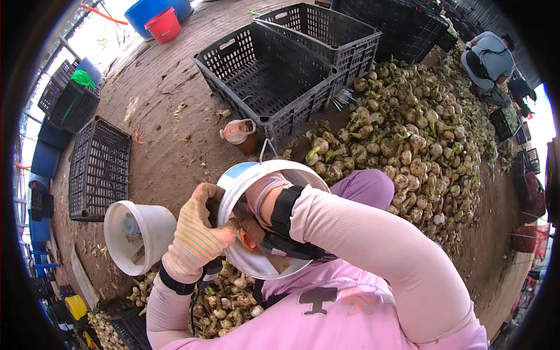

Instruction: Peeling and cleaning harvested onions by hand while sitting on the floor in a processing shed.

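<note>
A white plastic bucket (238,258) is tilted in front of me, its mouth turned towards my body. My left hand (197,236), in a striped work glove, grips the rim on the left side, thumb inside the mouth. Inside the bucket is my right hand (265,192), also gloved; the arm and wall hide its fingers, so its hold cannot be seen. An orange item (248,240) shows within the bucket beside the right wrist. Trimmed garlic bulbs (227,306) lie below the bucket, and a large garlic heap (407,148) spreads at the right.
Two black plastic crates (267,83) stand ahead, with a cut plastic jug (238,131) beside the nearer one. Left are another white bucket (159,232) and an upended crate (98,170). A red bucket (164,26) stands farther off. Another person (488,59) bends at far right.
</note>
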{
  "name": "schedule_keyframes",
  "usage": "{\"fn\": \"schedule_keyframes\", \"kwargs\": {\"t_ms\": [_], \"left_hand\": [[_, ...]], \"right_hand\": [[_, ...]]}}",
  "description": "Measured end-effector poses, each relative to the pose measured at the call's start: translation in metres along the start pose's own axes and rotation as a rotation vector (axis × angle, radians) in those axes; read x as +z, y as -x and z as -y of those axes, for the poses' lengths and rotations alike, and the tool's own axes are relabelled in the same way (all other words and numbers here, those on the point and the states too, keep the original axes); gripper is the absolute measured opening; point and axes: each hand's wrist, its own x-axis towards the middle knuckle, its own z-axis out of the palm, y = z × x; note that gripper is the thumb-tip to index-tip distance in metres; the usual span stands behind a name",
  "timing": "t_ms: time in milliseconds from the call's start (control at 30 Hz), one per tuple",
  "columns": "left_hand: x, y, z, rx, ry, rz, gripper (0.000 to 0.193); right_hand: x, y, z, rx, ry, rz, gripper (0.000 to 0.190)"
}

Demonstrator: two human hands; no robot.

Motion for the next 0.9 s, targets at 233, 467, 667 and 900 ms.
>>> {"fn": "schedule_keyframes", "kwargs": {"t_ms": [233, 467, 667, 900], "left_hand": [[-0.005, -0.004, 0.002, -0.052, -0.014, 0.028, 0.039], [-0.028, 0.001, 0.024, -0.131, -0.016, -0.086, 0.041], [-0.075, 0.004, 0.080, -0.133, 0.536, -0.380, 0.036], [-0.135, -0.049, 0.181, -0.138, 0.607, -0.756, 0.033]], "right_hand": [[0.008, -0.001, 0.000, 0.088, 0.060, -0.051, 0.032], [0.015, 0.027, 0.007, 0.132, 0.158, -0.501, 0.034], [0.013, 0.119, -0.026, -0.280, -0.293, -0.712, 0.053], [0.047, 0.179, -0.065, -0.212, -0.893, -0.777, 0.068]]}}
